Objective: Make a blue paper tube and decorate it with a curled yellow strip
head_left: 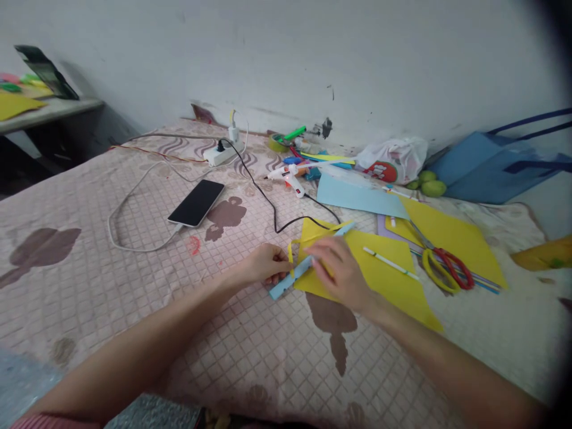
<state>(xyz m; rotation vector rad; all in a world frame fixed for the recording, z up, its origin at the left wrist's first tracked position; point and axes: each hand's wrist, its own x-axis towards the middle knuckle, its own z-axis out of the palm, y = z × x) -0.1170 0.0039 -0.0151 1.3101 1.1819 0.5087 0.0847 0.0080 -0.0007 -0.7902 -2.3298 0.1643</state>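
Observation:
My left hand is closed in a pinch on a narrow yellow paper strip, which loops up from the fingertips. Under it lies a light blue paper strip with small notches or marks along its edge, set slantwise over a yellow paper sheet. Over the middle of the blue strip is my right hand, fingers bent and thumb apart from them. I see nothing held in it. Part of both strips is hidden behind the right hand.
A white glue gun with a black cord lies behind the sheets. Scissors and a white stick are at the right. A charging phone and a power strip are at the left. Behind stand a plastic bag and blue bag.

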